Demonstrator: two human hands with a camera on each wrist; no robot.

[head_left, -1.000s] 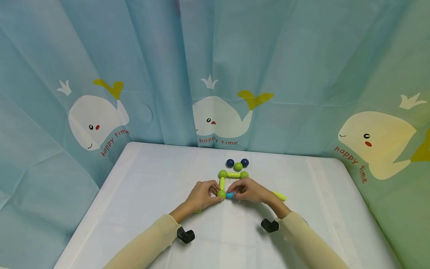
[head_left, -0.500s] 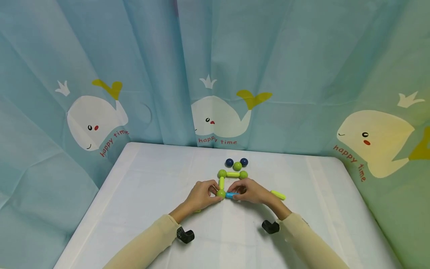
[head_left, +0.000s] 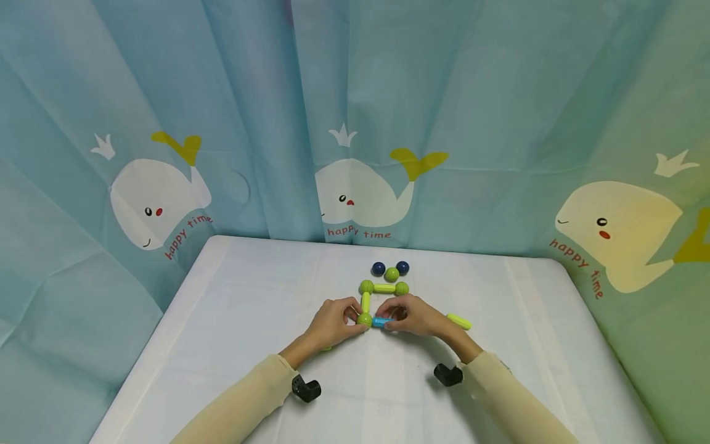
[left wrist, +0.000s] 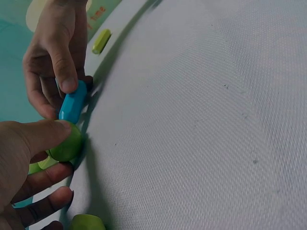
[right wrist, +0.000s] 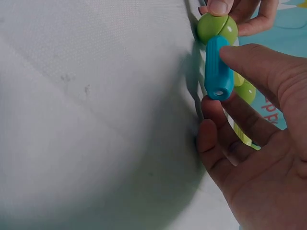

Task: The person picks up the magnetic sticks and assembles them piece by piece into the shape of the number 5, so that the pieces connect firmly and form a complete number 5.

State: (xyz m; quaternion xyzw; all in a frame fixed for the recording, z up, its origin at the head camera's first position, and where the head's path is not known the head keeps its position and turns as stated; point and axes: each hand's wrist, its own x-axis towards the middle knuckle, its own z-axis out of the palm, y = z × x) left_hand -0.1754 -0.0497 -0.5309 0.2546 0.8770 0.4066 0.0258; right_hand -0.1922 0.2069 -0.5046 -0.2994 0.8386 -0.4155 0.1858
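Observation:
In the head view, my left hand [head_left: 334,322] pinches a green ball [head_left: 364,320] between thumb and fingers at the near corner of a bent chain. My right hand [head_left: 416,315] holds a short blue rod [right wrist: 218,72] by thumb and fingertips. One end of that rod meets the held ball, and its other end faces the right wrist camera. From the ball a yellow-green rod [head_left: 366,303] runs away to a second green ball [head_left: 367,287]. Another yellow-green rod [head_left: 384,288] links that one to a third green ball [head_left: 402,288].
Behind the chain lie two dark blue balls [head_left: 378,269] and a loose green ball [head_left: 392,274]. A loose yellow-green rod [head_left: 459,321] lies beyond the right wrist. Another yellow-green piece [head_left: 326,349] is mostly hidden by the left wrist. A whale-print curtain [head_left: 266,185] hangs behind the white table [head_left: 255,271].
Both hands keep their places and holds. Slightly more of the blue rod shows beside my right fingertips than one second ago.

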